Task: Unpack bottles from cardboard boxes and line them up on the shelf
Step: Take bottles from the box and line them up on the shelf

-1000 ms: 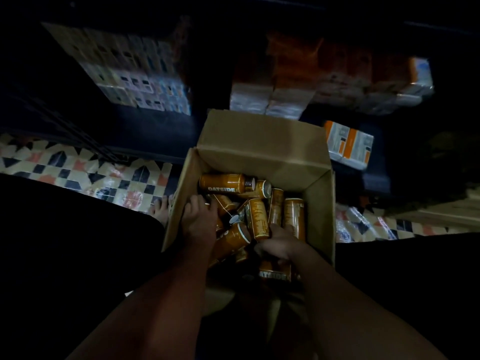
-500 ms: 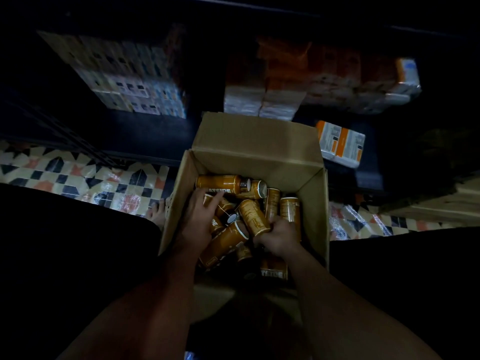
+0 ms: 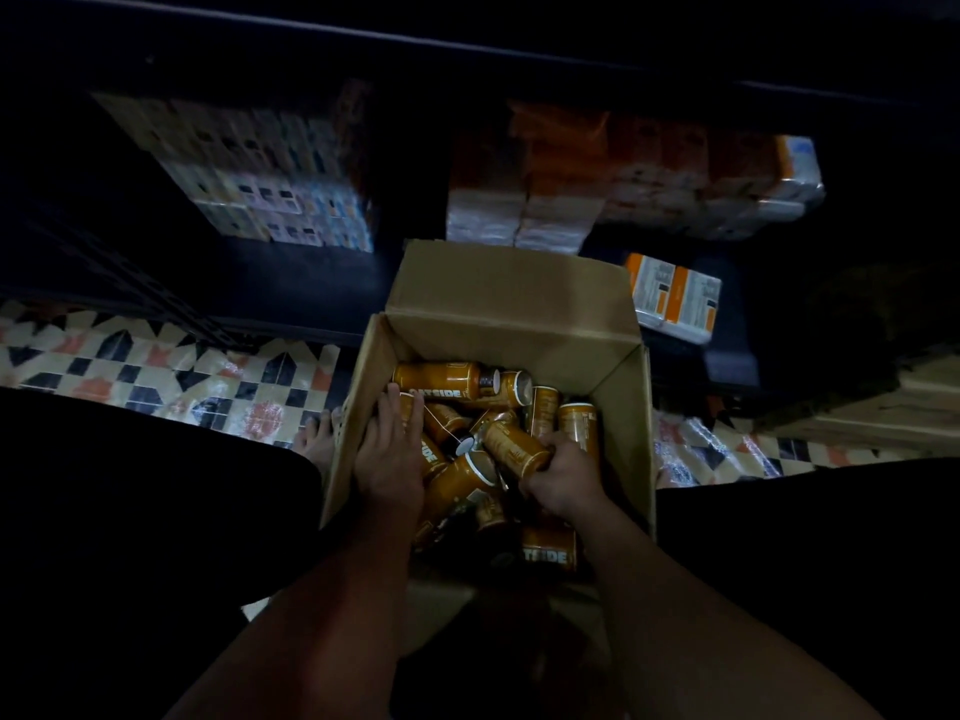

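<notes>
An open cardboard box (image 3: pixel 511 298) stands on the floor between my legs, holding several orange-brown bottles in a jumble. My right hand (image 3: pixel 563 478) grips one of these bottles (image 3: pixel 514 448) by its lower end, its cap pointing left. My left hand (image 3: pixel 389 452) lies with straight fingers on the bottles at the box's left side, fingertips near a bottle (image 3: pixel 441 377) lying across the far end. The dark shelf (image 3: pixel 291 283) runs behind the box.
On the shelf stand stacks of small cartons (image 3: pixel 270 189) at the left and orange-white packs (image 3: pixel 613 184) at the right, with one loose orange-white pack (image 3: pixel 672 296) beside the box. Patterned floor tiles (image 3: pixel 156 371) spread left and right. A bare foot (image 3: pixel 317 439) shows by the box's left wall.
My right hand has closed round a bottle and drawn it up from the pile. My left hand has slid forward over the bottles at the left, its fingers straightening.
</notes>
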`<state>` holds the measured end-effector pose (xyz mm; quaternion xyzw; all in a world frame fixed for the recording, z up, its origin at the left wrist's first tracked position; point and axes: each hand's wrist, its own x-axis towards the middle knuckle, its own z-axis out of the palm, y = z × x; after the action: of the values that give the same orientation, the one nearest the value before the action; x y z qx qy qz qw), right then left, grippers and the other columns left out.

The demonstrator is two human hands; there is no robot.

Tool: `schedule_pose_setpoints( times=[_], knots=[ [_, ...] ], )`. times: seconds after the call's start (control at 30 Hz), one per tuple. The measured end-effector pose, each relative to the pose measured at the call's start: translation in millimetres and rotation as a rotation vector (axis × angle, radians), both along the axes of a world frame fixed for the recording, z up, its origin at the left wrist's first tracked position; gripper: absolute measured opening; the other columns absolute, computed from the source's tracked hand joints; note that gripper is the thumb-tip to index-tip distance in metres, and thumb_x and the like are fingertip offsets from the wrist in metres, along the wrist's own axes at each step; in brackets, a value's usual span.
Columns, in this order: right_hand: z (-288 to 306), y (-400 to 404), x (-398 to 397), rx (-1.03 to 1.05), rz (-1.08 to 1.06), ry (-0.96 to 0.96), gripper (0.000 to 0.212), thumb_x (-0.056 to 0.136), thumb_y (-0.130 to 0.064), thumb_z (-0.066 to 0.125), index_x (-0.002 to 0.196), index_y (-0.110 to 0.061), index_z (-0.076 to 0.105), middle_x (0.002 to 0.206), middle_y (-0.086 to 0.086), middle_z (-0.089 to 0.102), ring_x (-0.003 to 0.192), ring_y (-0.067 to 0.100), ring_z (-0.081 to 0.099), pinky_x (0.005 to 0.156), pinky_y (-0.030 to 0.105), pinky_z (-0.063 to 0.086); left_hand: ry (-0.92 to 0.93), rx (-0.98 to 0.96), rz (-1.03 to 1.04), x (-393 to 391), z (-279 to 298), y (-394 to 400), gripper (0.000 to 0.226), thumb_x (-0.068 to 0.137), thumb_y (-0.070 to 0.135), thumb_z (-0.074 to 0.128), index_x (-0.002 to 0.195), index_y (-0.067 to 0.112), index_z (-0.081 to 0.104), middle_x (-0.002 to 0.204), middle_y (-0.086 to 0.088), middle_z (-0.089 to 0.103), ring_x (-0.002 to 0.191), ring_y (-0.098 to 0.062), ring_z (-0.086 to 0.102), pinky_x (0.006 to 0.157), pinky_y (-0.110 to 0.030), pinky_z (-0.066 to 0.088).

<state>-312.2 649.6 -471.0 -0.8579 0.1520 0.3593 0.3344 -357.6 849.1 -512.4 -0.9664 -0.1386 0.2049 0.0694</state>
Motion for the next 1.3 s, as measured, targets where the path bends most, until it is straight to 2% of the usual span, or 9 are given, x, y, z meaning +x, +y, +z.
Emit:
schedule_pose_setpoints(
  times=[0.1,0.2,0.37,0.5,0.7,0.87,1.0,1.13,1.3],
  knots=[
    [-0.1,-2.5,0.6,0.064,-0.041,0.065,0.085,0.074,-0.008,0.086,0.145,-0.029,0.044,0.133,0.009,0.055,0.108,0.031,0.065,0.069,0.035,0.061,0.003,0.005,0.008,-1.1,-8.2,3.1,0.129,0.086,0.035,0.076,0.156,0.023,-0.031,0.159,-0.026,-0.037,0.155,-0.038,-0.019,0.126,-0.050,0.011],
    [-3.0,-5.7,-0.7,0.157,-0.146,0.051,0.081,0.076,-0.019,0.088,0.145,-0.022,0.046,0.122,0.010,0.064,0.093,0.028,0.071,0.058,0.029,0.058,0.025,-0.029,-0.056,-4.2,1.8,1.5,0.116,0.092,0.024,0.071,0.158,0.024,-0.024,0.164,-0.023,-0.028,0.156,-0.037,-0.016,0.128,-0.049,0.009],
    [1.9,2.1,1.9,0.087,-0.081,-0.092,0.076,0.075,-0.025,0.089,0.142,-0.023,0.053,0.132,0.006,0.062,0.120,0.027,0.061,0.096,0.038,0.054,-0.086,-0.346,0.086,-8.9,23.1,2.3,0.110,0.089,0.001,0.067,0.163,0.032,-0.009,0.171,-0.005,-0.007,0.158,-0.032,0.005,0.127,-0.049,0.018],
    [18.3,7.7,3.8,0.051,-0.088,-0.261,0.069,0.070,-0.022,0.092,0.133,-0.024,0.062,0.124,0.003,0.065,0.114,0.021,0.062,0.090,0.032,0.056,-0.201,-0.495,0.322,-12.8,41.1,0.8,0.107,0.082,0.000,0.076,0.162,0.031,0.013,0.157,-0.008,0.024,0.142,-0.032,0.040,0.112,-0.047,0.044],
    [42.7,0.7,-0.3,0.219,-0.319,-0.349,0.071,0.061,-0.009,0.095,0.123,-0.020,0.064,0.116,-0.001,0.069,0.106,0.013,0.062,0.087,0.026,0.051,-0.568,-0.730,0.482,-5.1,89.0,-5.7,0.078,0.073,0.012,0.084,0.143,0.028,0.052,0.133,-0.005,0.055,0.122,-0.026,0.055,0.103,-0.047,0.050],
    [61.5,-5.7,-4.7,0.505,-0.408,-0.387,0.066,0.067,0.000,0.091,0.124,-0.019,0.065,0.107,-0.012,0.068,0.104,0.002,0.063,0.092,0.025,0.053,-0.803,-1.278,0.765,-8.9,128.7,-4.3,0.064,0.075,-0.002,0.085,0.127,0.022,0.056,0.113,0.012,0.063,0.105,-0.004,0.063,0.082,-0.019,0.053],
    [86.7,-5.3,2.7,0.651,-0.380,-0.457,0.065,0.077,-0.005,0.086,0.133,-0.025,0.062,0.122,-0.011,0.069,0.122,0.010,0.059,0.109,0.039,0.047,-0.878,-1.397,0.666,8.2,159.9,-3.1,0.050,0.085,0.000,0.077,0.127,0.021,0.059,0.111,0.009,0.070,0.096,0.004,0.067,0.093,-0.027,0.057],
    [129.4,-6.0,13.4,0.688,-0.318,-0.555,0.071,0.079,-0.020,0.086,0.142,-0.030,0.055,0.141,-0.009,0.060,0.137,0.014,0.047,0.116,0.051,0.038,-0.880,-1.373,0.434,26.5,204.7,-3.5,0.036,0.096,0.008,0.065,0.124,0.029,0.059,0.103,0.009,0.068,0.086,0.004,0.066,0.087,-0.034,0.057],
    [200.2,-6.4,25.4,0.770,-0.159,-0.701,0.055,0.082,-0.023,0.083,0.125,-0.045,0.057,0.116,-0.031,0.061,0.113,-0.016,0.054,0.103,0.025,0.045,-0.973,-1.388,0.213,41.7,266.3,-4.2,0.038,0.089,0.015,0.065,0.125,0.027,0.060,0.106,-0.001,0.071,0.091,-0.007,0.068,0.089,-0.044,0.059]
  ],
)
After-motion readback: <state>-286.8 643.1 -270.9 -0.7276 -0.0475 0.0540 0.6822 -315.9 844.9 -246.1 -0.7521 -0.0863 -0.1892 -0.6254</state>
